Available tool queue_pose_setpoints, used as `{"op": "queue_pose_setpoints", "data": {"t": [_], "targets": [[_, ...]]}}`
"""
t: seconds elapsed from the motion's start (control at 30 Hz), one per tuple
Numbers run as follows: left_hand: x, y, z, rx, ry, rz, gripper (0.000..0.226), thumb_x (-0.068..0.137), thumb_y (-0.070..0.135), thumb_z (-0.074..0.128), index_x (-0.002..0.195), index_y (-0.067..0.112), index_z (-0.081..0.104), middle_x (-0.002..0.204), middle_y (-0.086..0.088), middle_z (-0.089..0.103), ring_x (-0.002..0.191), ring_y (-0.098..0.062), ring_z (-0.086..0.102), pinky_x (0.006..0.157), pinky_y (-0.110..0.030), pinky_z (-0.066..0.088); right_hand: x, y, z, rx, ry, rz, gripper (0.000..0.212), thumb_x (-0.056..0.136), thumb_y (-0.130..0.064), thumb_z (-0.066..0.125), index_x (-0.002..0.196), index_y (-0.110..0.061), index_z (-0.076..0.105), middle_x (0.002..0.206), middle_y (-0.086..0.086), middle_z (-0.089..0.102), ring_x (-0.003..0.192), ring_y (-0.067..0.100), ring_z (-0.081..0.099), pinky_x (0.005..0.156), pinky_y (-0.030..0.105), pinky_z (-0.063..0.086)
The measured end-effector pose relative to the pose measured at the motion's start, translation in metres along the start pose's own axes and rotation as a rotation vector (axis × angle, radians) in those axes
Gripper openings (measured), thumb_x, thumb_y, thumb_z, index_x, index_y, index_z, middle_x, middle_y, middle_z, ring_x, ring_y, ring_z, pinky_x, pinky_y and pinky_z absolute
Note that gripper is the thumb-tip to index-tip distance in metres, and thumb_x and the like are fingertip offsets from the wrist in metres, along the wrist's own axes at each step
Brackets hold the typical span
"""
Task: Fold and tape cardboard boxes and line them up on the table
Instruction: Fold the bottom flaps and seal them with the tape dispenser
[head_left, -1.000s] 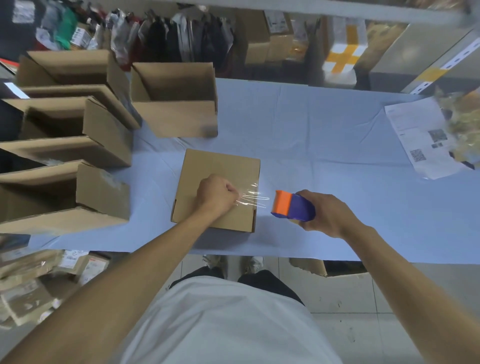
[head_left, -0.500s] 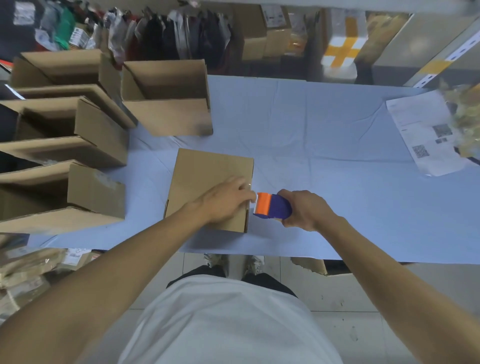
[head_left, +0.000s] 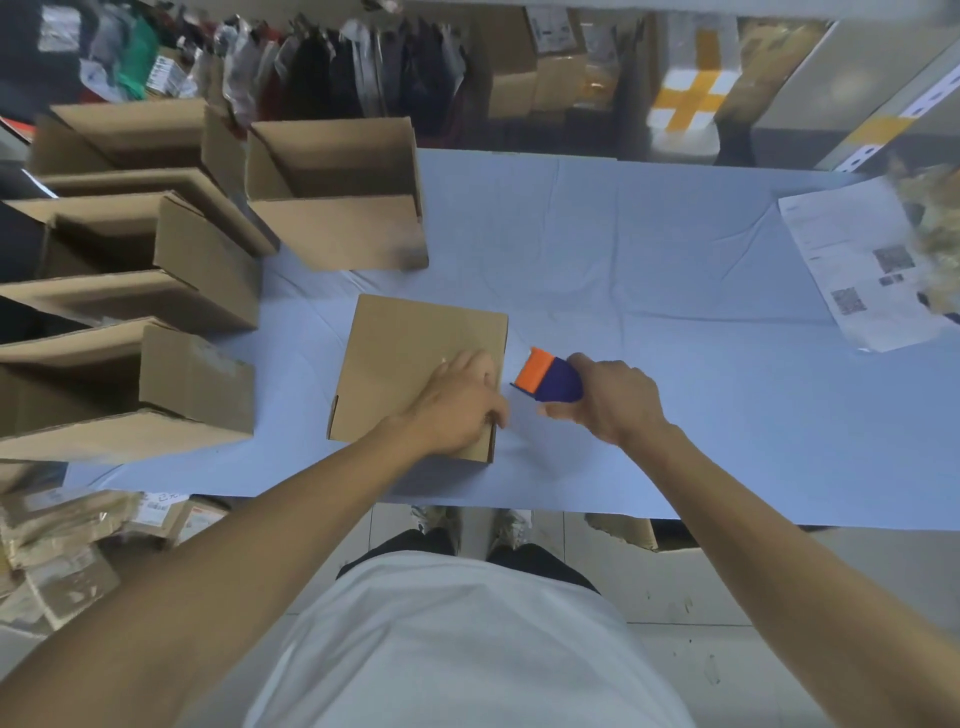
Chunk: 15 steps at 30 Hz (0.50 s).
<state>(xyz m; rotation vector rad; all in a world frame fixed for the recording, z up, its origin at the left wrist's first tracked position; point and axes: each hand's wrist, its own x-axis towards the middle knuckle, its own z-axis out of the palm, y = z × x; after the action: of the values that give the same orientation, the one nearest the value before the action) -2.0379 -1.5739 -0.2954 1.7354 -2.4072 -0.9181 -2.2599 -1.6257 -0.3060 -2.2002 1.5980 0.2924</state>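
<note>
A closed cardboard box (head_left: 415, 369) lies flat on the blue-covered table (head_left: 649, 291), close to the near edge and left of the middle. Its top face is shut, and a small flap notch shows at its near left corner.

The left hand (head_left: 460, 402) rests palm-down on the box's near right portion, fingers extended and pressing on the top face, with the fingertips reaching the right edge. It grasps nothing.

The right hand (head_left: 613, 397) is curled round a tape dispenser (head_left: 548, 376) (blue body, orange front) and holds it just beside the box's right edge, orange end facing the box. Whether the dispenser touches the cardboard cannot be determined. Any tape strip on the box is too faint to confirm.

Four open boxes stand towards the table's left edge and far left corner. One open box (head_left: 337, 192) sits at the far side, directly beyond the closed box. Three more are ranged down the left edge: the farthest (head_left: 130, 140), the middle one (head_left: 156, 260) and the nearest (head_left: 130, 389), each with flaps up and touching or nearly touching its neighbour.

A printed sheet (head_left: 862, 265) bearing square codes lies at the right edge of the table, well apart from the work.

Flattened cardboard and packages (head_left: 67, 551) lie on the floor below the near left corner. Hanging garments and stacked cartons stand beyond the far edge.
</note>
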Motion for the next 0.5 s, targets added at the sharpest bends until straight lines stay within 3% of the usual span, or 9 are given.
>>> {"op": "queue_pose_setpoints", "data": {"t": [0.1, 0.17, 0.27, 0.3, 0.4, 0.5], "targets": [[-0.010, 0.003, 0.008, -0.086, 0.185, -0.067, 0.015, 0.087, 0.019, 0.061, 0.095, 0.024, 0.072, 0.095, 0.004, 0.044, 0.094, -0.017, 0.038, 0.086, -0.031, 0.036, 0.001, -0.003, 0.005, 0.022, 0.084, 0.003, 0.072, 0.085, -0.059, 0.064, 0.141, -0.022, 0.038, 0.103, 0.010, 0.060, 0.082, 0.030, 0.060, 0.062, 0.031, 0.041], [-0.014, 0.010, 0.015, -0.059, 0.278, -0.155, 0.015, 0.081, 0.024, 0.069, 0.094, 0.017, 0.067, 0.095, -0.001, 0.049, 0.093, -0.022, 0.042, 0.088, -0.036, 0.040, 0.002, -0.012, 0.012, -0.005, 0.162, -0.025, 0.071, 0.089, -0.049, 0.065, 0.148, -0.024, 0.033, 0.104, 0.013, 0.058, 0.086, 0.033, 0.059, 0.067, 0.034, 0.044], [-0.015, 0.019, 0.028, 0.043, 0.385, -0.293, 0.033, 0.069, 0.025, 0.075, 0.091, 0.010, 0.057, 0.091, -0.008, 0.052, 0.087, -0.029, 0.047, 0.082, -0.042, 0.045, -0.003, -0.021, 0.024, 0.286, 0.235, -0.023, 0.035, 0.092, -0.039, 0.060, 0.125, -0.050, 0.053, 0.104, -0.005, 0.061, 0.092, 0.021, 0.059, 0.073, 0.028, 0.050], [-0.016, 0.022, 0.030, 0.061, 0.411, -0.350, 0.038, 0.066, 0.028, 0.076, 0.092, 0.009, 0.055, 0.092, -0.009, 0.053, 0.088, -0.031, 0.049, 0.079, -0.041, 0.045, -0.006, -0.021, 0.031, 0.314, 0.249, -0.023, 0.034, 0.092, -0.031, 0.057, 0.120, -0.050, 0.053, 0.106, -0.007, 0.059, 0.092, 0.018, 0.057, 0.073, 0.028, 0.050], [-0.019, 0.026, 0.033, 0.090, 0.420, -0.479, 0.051, 0.062, 0.040, 0.080, 0.095, 0.011, 0.054, 0.099, -0.009, 0.056, 0.097, -0.033, 0.053, 0.077, -0.039, 0.043, -0.011, -0.018, 0.049, 0.133, 0.206, -0.059, 0.051, 0.085, -0.003, 0.054, 0.131, -0.024, 0.046, 0.117, 0.012, 0.053, 0.095, 0.029, 0.053, 0.071, 0.040, 0.053], [-0.022, 0.025, 0.032, 0.087, 0.446, -0.469, 0.042, 0.065, 0.031, 0.079, 0.093, 0.010, 0.055, 0.097, -0.010, 0.056, 0.094, -0.032, 0.053, 0.079, -0.038, 0.045, 0.000, -0.023, 0.040, 0.117, 0.316, -0.057, 0.034, 0.083, -0.008, 0.061, 0.117, -0.010, 0.062, 0.125, 0.021, 0.052, 0.107, 0.041, 0.052, 0.086, 0.045, 0.047]]}}
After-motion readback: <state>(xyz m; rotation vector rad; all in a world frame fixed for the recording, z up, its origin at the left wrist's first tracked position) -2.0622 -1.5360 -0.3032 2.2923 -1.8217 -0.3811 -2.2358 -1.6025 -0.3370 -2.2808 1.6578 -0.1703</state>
